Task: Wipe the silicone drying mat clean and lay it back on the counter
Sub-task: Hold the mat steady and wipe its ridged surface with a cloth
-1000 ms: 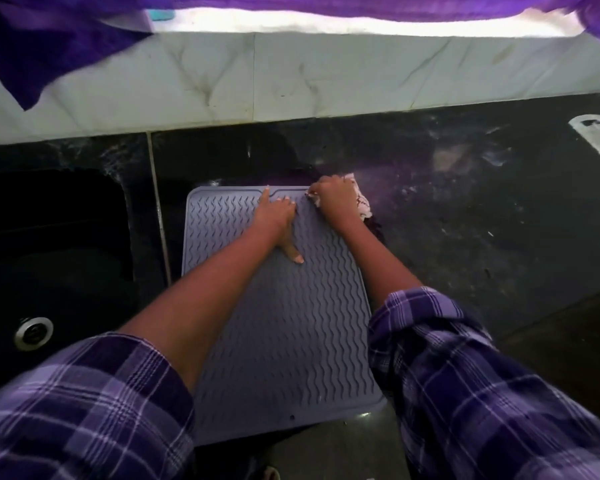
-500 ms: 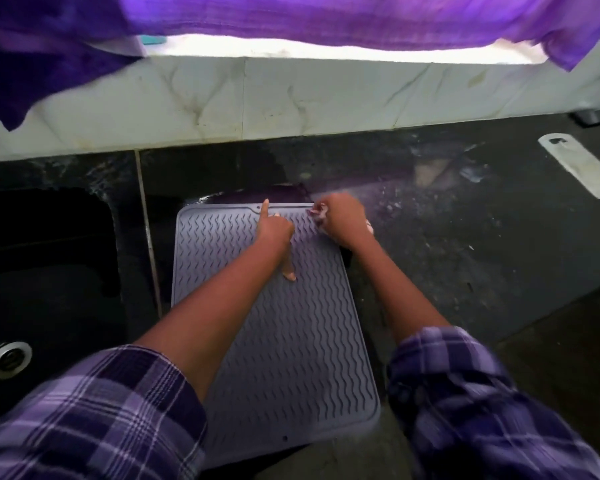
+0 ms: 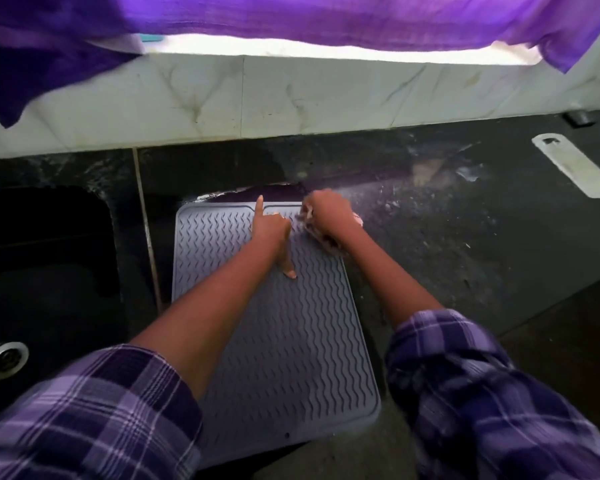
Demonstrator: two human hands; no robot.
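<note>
A grey silicone drying mat (image 3: 302, 341) with wavy ridges lies flat on the black counter (image 3: 447, 258), its near edge hanging past the counter's front. My left hand (image 3: 272, 230) presses on the mat's far part, forefinger stretched toward the far rim and thumb pointing back. My right hand (image 3: 328, 214) is closed on a crumpled light patterned cloth (image 3: 321, 237) at the mat's far right corner. Most of the cloth is hidden under the hand.
A dark sink (image 3: 45, 271) with a metal drain (image 3: 6, 360) lies left of the mat. A white flat tool (image 3: 574, 168) rests at the far right. Pale tiles (image 3: 291, 98) and a purple curtain (image 3: 326, 19) stand behind. The counter by the cloth is smeared and speckled.
The view has tilted down, so everything sits lower in frame. My right hand with the cloth stays at the mat's far right corner, shifting slightly. My left hand keeps pressing the mat.
</note>
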